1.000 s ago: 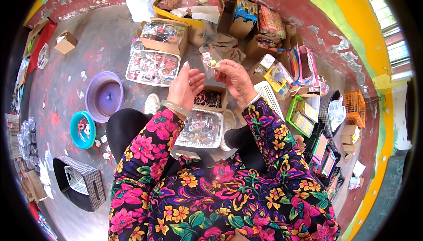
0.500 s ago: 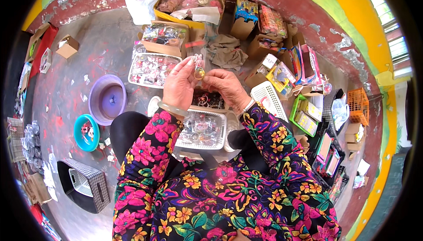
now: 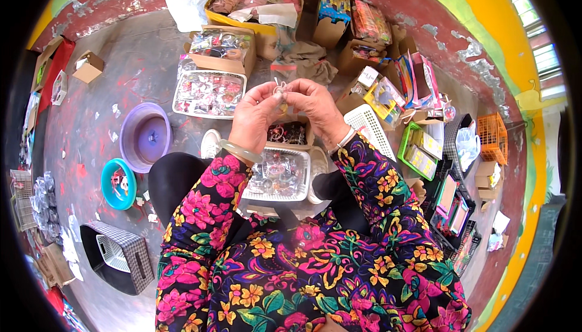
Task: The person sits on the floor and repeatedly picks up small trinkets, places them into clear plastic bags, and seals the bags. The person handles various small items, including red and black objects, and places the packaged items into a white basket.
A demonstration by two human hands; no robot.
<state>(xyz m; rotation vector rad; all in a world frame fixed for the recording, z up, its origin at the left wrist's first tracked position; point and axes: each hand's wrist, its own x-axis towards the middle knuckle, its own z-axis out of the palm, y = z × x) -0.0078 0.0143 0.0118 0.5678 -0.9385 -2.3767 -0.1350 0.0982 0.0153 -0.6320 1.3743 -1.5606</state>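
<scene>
My left hand (image 3: 254,117) and my right hand (image 3: 316,109) meet in front of me, fingertips pinched together on a small pale trinket (image 3: 280,89). The piece is too small to make out. A jade-green bangle sits on my left wrist and a white one on my right. Just below the hands a white basket (image 3: 280,174) full of clear-wrapped small items rests on my lap. A small open box (image 3: 288,132) of dark trinkets lies right under my fingers.
A white tray (image 3: 209,93) of wrapped items and a cardboard box (image 3: 221,50) sit ahead on the concrete floor. A purple basin (image 3: 144,137) and teal bowl (image 3: 118,183) lie left. Boxes and baskets (image 3: 418,150) crowd the right; a checked bin (image 3: 118,256) stands lower left.
Both hands have come together from being slightly apart and now pinch the small piece between them; the view has shifted a little.
</scene>
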